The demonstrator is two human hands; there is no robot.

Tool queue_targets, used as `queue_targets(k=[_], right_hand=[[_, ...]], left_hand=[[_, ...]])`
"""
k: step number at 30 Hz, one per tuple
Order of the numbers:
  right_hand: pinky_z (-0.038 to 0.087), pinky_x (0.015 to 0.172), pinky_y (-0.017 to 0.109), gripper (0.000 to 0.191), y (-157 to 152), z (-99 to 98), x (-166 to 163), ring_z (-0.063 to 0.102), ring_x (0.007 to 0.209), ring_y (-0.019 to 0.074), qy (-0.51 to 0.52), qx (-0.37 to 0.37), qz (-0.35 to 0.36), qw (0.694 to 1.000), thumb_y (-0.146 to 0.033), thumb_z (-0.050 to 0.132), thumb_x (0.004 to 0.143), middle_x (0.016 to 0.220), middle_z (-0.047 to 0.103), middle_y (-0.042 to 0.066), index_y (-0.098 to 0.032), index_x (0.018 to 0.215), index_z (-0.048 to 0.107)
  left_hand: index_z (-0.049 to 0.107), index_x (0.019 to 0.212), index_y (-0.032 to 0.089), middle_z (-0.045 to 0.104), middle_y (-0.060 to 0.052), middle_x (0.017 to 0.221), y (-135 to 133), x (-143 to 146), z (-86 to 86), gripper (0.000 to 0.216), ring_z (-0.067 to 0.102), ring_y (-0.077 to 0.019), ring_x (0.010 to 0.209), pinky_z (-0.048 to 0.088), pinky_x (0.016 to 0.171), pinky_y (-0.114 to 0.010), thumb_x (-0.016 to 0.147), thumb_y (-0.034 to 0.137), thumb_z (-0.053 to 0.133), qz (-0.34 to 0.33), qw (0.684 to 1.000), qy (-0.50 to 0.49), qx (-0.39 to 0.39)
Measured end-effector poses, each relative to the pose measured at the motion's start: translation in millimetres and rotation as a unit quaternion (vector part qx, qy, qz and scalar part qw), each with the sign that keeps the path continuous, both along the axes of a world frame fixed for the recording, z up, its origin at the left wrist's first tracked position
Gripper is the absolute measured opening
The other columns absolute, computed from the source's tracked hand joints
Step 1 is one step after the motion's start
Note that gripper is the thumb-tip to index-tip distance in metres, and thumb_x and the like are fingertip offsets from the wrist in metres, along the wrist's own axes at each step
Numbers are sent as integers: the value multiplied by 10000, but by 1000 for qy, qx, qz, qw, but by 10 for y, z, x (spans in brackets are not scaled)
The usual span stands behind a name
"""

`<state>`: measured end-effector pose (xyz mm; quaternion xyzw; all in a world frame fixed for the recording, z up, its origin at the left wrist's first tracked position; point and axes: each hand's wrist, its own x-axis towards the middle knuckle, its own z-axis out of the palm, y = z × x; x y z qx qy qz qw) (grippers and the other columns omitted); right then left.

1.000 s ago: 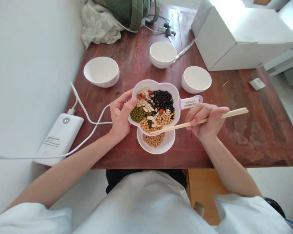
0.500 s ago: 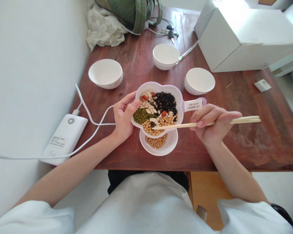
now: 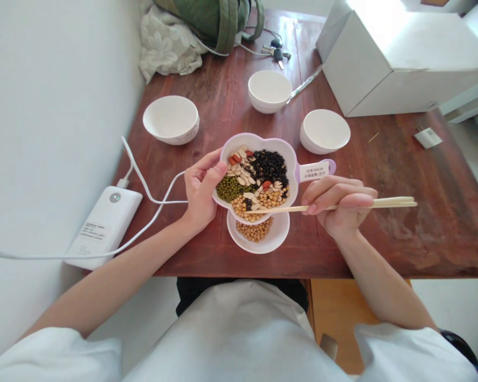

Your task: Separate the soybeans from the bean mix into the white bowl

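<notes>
My left hand (image 3: 202, 185) grips the left rim of a flower-shaped bowl (image 3: 294, 154) with a lilac edge and a labelled handle. Inside lie black beans (image 3: 270, 166), green mung beans (image 3: 230, 189), soybeans (image 3: 274, 198), pale seeds (image 3: 241, 173) and a few reddish nuts (image 3: 236, 158). My right hand (image 3: 336, 204) is closed around a pair of wooden chopsticks (image 3: 394, 202). Their tips reach over the soybeans at the bowl's near edge. Partly hidden under that edge, a small white bowl (image 3: 279, 236) holds more soybeans (image 3: 257, 231).
Three white bowls stand beyond: left (image 3: 171, 119), middle (image 3: 270, 91) and right (image 3: 325, 131). A power bank (image 3: 103, 225) with a white cable lies at the left. Farther back are a green bag (image 3: 207, 21), keys (image 3: 276, 53) and a big white box (image 3: 382, 63); a charger (image 3: 427, 138) sits at right.
My right hand has shifted slightly left and down, bringing the chopsticks to a flatter angle. The flower-shaped bowl and my left hand stay nearly where they were.
</notes>
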<state>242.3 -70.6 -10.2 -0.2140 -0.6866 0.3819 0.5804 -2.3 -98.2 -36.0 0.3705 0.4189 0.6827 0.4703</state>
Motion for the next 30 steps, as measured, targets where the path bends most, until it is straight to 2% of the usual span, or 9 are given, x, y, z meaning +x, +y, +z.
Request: queue_targets(k=[5, 12, 17, 22, 30], right_hand=[[460, 393, 305, 615, 10, -10, 7, 659, 476, 166, -3, 5, 3, 1000, -558, 515, 1078, 598, 737, 63, -226, 645, 796], [467, 397, 300, 649, 32, -33, -2, 666, 479, 178, -9, -11, -21, 1000, -609, 545, 1050, 564, 707, 72, -207, 606, 792], [458, 378, 280, 624, 27, -11, -5, 661, 471, 164, -10, 11, -5, 1000, -547, 521, 1080, 577, 719, 71, -205, 636, 797], [483, 388, 285, 625, 26, -41, 33, 668, 475, 167, -22, -15, -8, 1000, -589, 548, 1056, 592, 726, 75, -195, 640, 795], [458, 359, 284, 646, 32, -58, 23, 639, 433, 162, -13, -22, -22, 999, -614, 561, 1041, 556, 709, 69, -207, 589, 777]], left_hand=[[858, 1149, 234, 846, -85, 1056, -2, -4, -8, 344, 807, -294, 1027, 656, 901, -387, 898, 464, 809, 2, 1000, 2, 12], [859, 1062, 233, 840, -79, 1006, -1, -6, -19, 308, 786, -326, 1150, 658, 943, -400, 885, 483, 824, 11, 1000, 8, 10], [864, 1077, 224, 848, -88, 1033, -5, -4, -16, 283, 794, -325, 1125, 671, 927, -410, 903, 441, 811, 1, 1000, -1, 21], [867, 1060, 239, 852, -76, 1052, -8, -9, -6, 274, 792, -335, 1132, 683, 898, -411, 884, 446, 834, 2, 1000, -1, 13], [866, 1025, 241, 847, -72, 1043, -13, -3, 14, 293, 777, -357, 1177, 683, 909, -428, 858, 482, 850, 7, 1000, 3, 1]])
